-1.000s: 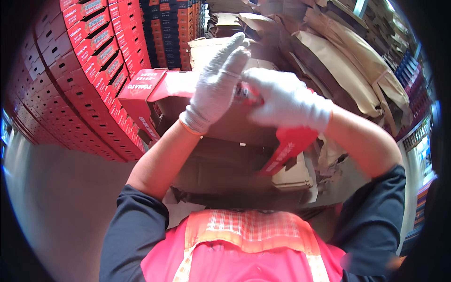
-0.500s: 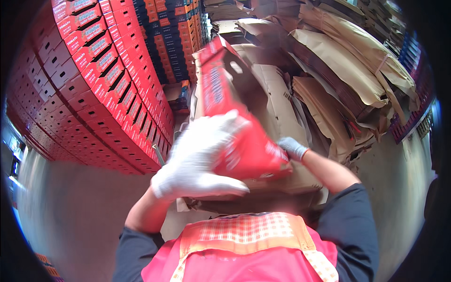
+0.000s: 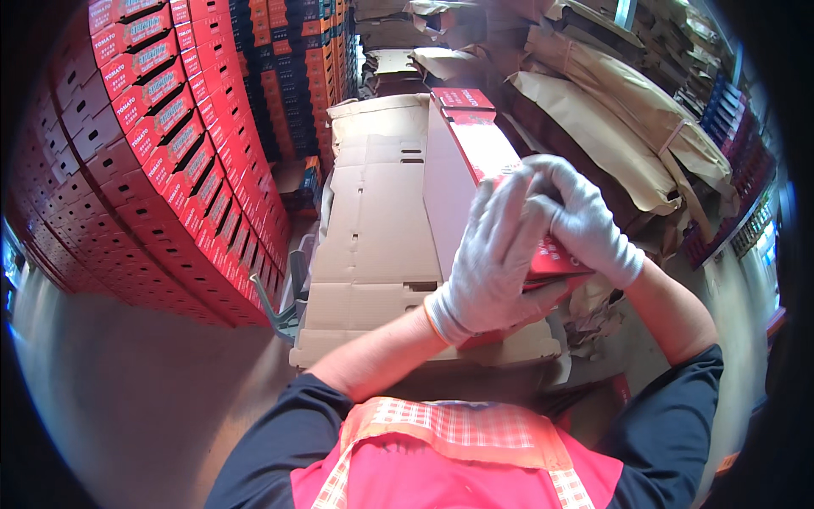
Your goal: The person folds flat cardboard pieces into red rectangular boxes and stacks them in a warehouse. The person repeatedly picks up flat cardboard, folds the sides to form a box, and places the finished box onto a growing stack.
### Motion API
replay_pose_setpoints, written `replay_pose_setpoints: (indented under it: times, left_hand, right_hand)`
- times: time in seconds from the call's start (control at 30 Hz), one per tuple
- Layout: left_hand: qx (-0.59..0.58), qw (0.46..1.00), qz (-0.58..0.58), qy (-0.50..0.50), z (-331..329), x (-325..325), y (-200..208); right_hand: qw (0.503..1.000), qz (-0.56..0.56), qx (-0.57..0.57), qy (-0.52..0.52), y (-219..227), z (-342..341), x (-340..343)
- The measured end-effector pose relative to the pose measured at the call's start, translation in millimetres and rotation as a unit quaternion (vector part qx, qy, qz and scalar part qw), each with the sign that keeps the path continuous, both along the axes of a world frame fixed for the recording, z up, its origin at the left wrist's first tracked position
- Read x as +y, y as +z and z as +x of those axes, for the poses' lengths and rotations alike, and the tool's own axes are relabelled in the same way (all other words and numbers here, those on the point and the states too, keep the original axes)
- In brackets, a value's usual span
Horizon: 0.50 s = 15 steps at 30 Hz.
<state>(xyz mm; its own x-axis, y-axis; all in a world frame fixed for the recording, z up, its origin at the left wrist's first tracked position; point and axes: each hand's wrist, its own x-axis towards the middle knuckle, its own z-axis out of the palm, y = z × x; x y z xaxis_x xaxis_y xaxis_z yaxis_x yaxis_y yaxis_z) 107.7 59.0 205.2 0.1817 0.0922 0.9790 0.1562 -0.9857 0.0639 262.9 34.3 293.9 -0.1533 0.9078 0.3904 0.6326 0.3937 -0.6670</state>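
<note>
Red printed cardboard box with a plain pale-pink panel [image 3: 454, 199] stood on its long side before the person, both hands at its near end. The white-gloved left hand [image 3: 496, 263] lay across it, its grip flat with fingers straight; the white-gloved right hand [image 3: 585, 225] curved over the far edge, though whether that grip pinched the cardboard could not be told. Beneath spread flat brown cardboard sheets [image 3: 365, 212]. Beyond rose stacked red cartons [image 3: 161, 157] leftward, tan paper-covered bundles [image 3: 602, 140] rightward, and dark-blue-and-orange carton stacks [image 3: 292, 85] farthest.
</note>
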Motion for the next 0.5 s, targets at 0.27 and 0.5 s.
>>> replay_pose_setpoints:
  times: [0.27,0.5]
  left_hand:
    - [-0.057,0.876,-0.434,-0.201,14.1,-14.4,-42.4]
    - [-0.042,0.872,-0.440,-0.211,9.0,-15.5,-42.9]
  right_hand:
    - [0.960,-0.277,0.030,0.002,25.5,-21.9,12.7]
    - [0.941,0.102,-0.309,0.090,0.3,-55.8,44.3]
